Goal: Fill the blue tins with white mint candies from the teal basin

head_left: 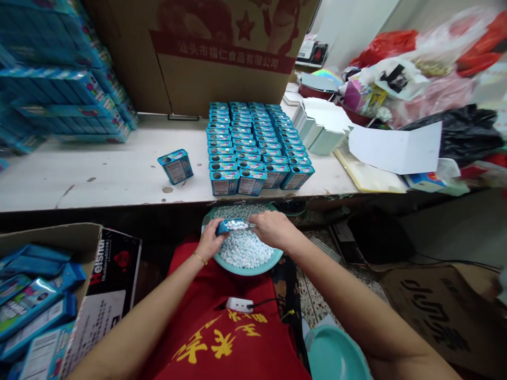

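Observation:
My left hand [209, 240] holds a small blue box [232, 226] heaped with white candies over a teal bowl [253, 269] full of the same candies on my lap. My right hand [273, 228] is at the box's right end, its fingers pinched together on the candies there. On the white table above stand several rows of filled blue boxes [257, 145]. One blue box [176, 166] stands apart to their left.
A large brown carton [206, 53] stands at the table's back. Stacks of blue packs [59, 95] fill the left. Folded white cards [320, 124], bags and clutter sit right. A carton of empty blue boxes [35, 306] is at lower left, a second teal bowl [336, 353] below.

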Available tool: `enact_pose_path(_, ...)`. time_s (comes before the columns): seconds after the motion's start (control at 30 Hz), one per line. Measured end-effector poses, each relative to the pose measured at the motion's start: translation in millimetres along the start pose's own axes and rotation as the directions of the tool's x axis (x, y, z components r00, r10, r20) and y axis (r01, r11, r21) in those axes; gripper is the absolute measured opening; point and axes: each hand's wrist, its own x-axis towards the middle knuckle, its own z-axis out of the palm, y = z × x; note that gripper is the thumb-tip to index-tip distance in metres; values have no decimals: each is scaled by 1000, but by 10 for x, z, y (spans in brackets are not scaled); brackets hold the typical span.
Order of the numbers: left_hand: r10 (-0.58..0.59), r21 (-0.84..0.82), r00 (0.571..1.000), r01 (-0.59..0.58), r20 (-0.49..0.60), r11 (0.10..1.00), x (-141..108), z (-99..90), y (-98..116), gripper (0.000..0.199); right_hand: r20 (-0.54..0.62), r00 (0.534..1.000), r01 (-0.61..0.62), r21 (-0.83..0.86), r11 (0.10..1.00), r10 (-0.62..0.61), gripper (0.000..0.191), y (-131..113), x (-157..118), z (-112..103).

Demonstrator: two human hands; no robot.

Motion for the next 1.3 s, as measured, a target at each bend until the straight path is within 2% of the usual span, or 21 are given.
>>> enact_pose_path(0.13, 6, -13, 1000, -6, 9, 1000, 8, 15, -3, 37, -19, 1000, 11, -34, 999, -11, 26, -61, -14, -67)
enact_pose_path(0.27, -60, -51, 998, 62, 24, 997, -11, -5, -10, 38, -50, 999, -15, 37, 999, 16, 26, 137, -103, 45)
enact_pose_path(0.37, -102, -81, 994, 105, 47, 991, -42, -30, 9, 38, -32, 997, -68, 135, 989, 73, 26, 430, -190, 373)
enact_pose_path(0.5, -150, -116, 987, 156, 62, 981, -46, -28, 33, 38, 87, 981, -185, 204, 961, 171, 24, 679, -186, 1034)
enact_pose_path(0.57, -173, -131, 983, 181, 64, 975, -24, 13, -3, 38, 121, 970, -234, 208, 950, 213, 26, 638, -101, 1328)
enact_pose_path(0.63, -222, -172, 972, 232, 76, 957, -1, 91, -72, 39, 138, 964, -255, 260, 931, 226, 29, 497, 37, 1544)
enact_pose_path(0.8, -321, -401, 937, 348, 134, 847, 5, 313, -168, 43, 97, 969, -245, 431, 868, 225, 30, 137, 405, 1812)
enact_pose_path(0.87, -301, -488, 939, 343, 165, 803, -12, 313, -130, 43, 66, 971, -230, 497, 836, 228, 30, 119, 473, 1871)
enact_pose_path(0.93, -272, -534, 950, 311, 152, 786, -29, 232, -76, 45, 35, 975, -200, 563, 802, 219, 31, 168, 483, 1915)
enact_pose_path(1.07, -223, -440, 975, 206, 13, 874, -52, -86, -21, 47, -38, 979, -123, 675, 728, 200, 33, 354, 368, 1900)
enact_pose_path(1.2, -171, -207, 982, 152, -78, 967, -74, -298, -13, 43, -172, 969, 25, 787, 616, 180, 30, 535, 139, 1631)
enact_pose_path(1.3, -142, -86, 988, 137, -59, 987, -82, -254, 25, 41, -212, 971, 95, 772, 629, 113, 29, 590, -25, 1273)
